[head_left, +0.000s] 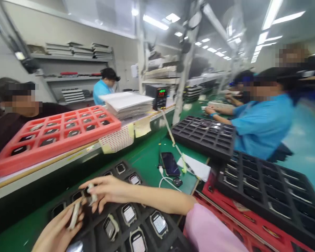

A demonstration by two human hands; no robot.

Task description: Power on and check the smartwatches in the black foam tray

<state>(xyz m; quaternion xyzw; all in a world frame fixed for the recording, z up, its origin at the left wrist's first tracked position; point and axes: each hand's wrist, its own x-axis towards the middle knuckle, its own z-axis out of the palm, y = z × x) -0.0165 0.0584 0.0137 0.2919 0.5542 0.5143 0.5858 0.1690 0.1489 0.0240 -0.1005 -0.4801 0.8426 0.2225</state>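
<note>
My left hand [59, 222] is closed round a pale watch case [75, 215], seen edge-on. Close beside it, my right hand [107, 190] pinches another watch case [92, 194] between thumb and fingers. Both hands are over a black foam tray [94, 224] at the lower left, whose pockets hold several square strapless smartwatches. Some of these, such as one watch [128, 214] right of my hands, have lit screens with text. Another watch [110, 227] lies tilted in its pocket. My fingers partly cover both held cases, and their screens cannot be made out.
A red foam tray [55, 154] with round parts rests on the ledge ahead. Black trays [199, 143] [267, 168] stand at right. A phone [170, 163] and white cable [161, 171] lie on the green bench. A co-worker in blue [267, 122] works at right; others sit beyond.
</note>
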